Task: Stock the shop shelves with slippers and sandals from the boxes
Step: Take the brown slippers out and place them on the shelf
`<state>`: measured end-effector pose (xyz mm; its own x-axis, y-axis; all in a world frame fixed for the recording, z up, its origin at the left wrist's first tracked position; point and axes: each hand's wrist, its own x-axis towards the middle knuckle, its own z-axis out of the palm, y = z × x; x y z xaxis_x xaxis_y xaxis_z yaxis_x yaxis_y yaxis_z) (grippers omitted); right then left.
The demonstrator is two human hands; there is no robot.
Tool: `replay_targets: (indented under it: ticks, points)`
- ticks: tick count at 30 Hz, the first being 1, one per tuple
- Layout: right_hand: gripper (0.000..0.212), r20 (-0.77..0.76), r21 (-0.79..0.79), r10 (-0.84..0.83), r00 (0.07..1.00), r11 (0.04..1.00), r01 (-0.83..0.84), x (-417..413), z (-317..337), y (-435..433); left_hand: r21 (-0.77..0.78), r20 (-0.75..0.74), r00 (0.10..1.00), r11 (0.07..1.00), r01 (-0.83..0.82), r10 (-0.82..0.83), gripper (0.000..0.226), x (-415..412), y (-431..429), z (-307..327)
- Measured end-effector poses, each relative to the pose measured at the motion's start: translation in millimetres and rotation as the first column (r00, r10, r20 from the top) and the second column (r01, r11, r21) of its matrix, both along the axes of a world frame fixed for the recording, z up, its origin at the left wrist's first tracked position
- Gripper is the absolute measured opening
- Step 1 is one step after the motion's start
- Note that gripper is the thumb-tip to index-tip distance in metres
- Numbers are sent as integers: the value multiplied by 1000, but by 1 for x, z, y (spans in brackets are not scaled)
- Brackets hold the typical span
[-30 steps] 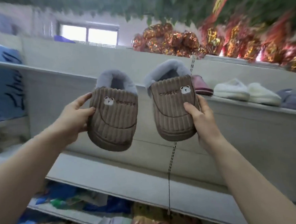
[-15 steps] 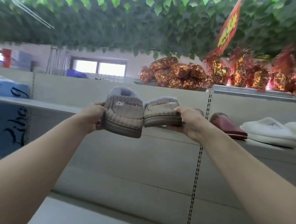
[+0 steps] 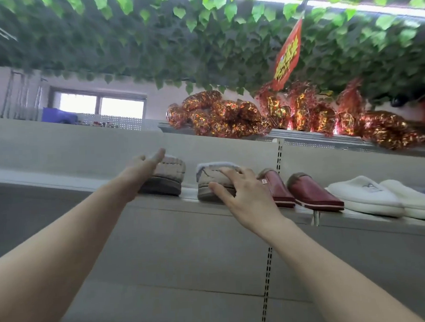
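Note:
Two brown ribbed slippers with grey fleece lining stand side by side on the upper shelf point(image 3: 60, 181), toes toward me. My left hand point(image 3: 142, 164) lies with straight fingers against the left side of the left slipper point(image 3: 169, 176). My right hand point(image 3: 245, 193) holds the toe of the right slipper point(image 3: 208, 179), fingers over its top and thumb along the front of the sole. A small gap separates the two slippers.
Right of them on the same shelf sit a red slipper pair point(image 3: 311, 192) and a white fluffy pair point(image 3: 363, 197). Red-gold foil packages point(image 3: 229, 118) fill the top shelf under hanging green leaves point(image 3: 200, 38) and a red sign point(image 3: 287, 56).
Both slippers went from held up in front of the shelf to standing on it. My left hand has let go and straightened; my right hand still holds its slipper.

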<state>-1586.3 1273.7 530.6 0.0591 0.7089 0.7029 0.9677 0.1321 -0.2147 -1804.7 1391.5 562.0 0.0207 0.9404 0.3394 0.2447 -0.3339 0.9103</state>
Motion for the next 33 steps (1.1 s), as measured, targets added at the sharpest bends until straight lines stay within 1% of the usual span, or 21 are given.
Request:
replay_targets:
  ticks: [1, 2, 3, 4, 5, 7, 8, 11, 19, 21, 23, 25, 28, 30, 33]
  points:
    - [57, 11, 0, -6, 1000, 1000, 6, -1, -2, 9, 142, -219, 971, 988, -61, 91, 84, 3, 1, -8]
    - [56, 16, -7, -11, 1000, 1000, 11, -2, -4, 18, 299, -387, 899, 950, -88, 205, 89, 5, 0, -17]
    - [56, 17, -17, -17, 1000, 1000, 17, -2, -6, 25, 427, -496, 813, 901, -77, 305, 89, 8, -3, -25]
    - [59, 23, -22, -28, 999, 999, 28, -3, -8, 32, 508, -556, 745, 860, -46, 369, 87, 9, -3, -32]
    - [64, 34, -17, -41, 999, 999, 42, -3, -10, 37, 566, -584, 702, 825, -8, 407, 83, 10, -3, -37]
    - [70, 59, 6, -73, 996, 997, 72, -6, -12, 48, 628, -595, 670, 777, 44, 444, 76, 7, 6, -44]
    - [69, 63, 12, -81, 995, 997, 80, -6, -12, 53, 641, -590, 675, 766, 57, 443, 72, 6, 8, -46]
    - [63, 55, -7, -76, 996, 997, 77, -8, -11, 66, 626, -590, 709, 773, 99, 387, 62, 1, 14, -43]
    - [60, 94, -15, -94, 991, 995, 96, -11, -12, 73, 606, -601, 714, 787, 114, 359, 61, -1, 19, -43]
    - [61, 109, -26, -98, 989, 995, 101, -12, -11, 70, 620, -604, 704, 775, 120, 374, 60, -3, 18, -44]
    - [61, 142, -47, -102, 985, 993, 109, -13, -10, 64, 659, -600, 688, 739, 137, 408, 57, -5, 15, -48]
    - [59, 184, -42, -101, 978, 993, 110, -13, -11, 54, 715, -577, 686, 680, 162, 443, 52, -7, 6, -53]
    - [56, 280, -2, -113, 953, 993, 119, -10, -16, 28, 797, -517, 714, 570, 200, 472, 45, -12, -18, -64]
    - [57, 344, 19, -126, 930, 992, 128, -8, -25, 3, 830, -503, 715, 502, 243, 485, 40, -15, -39, -77]
    - [55, 400, 84, -139, 906, 990, 114, -6, -50, -41, 839, -520, 709, 439, 321, 476, 39, -16, -75, -103]
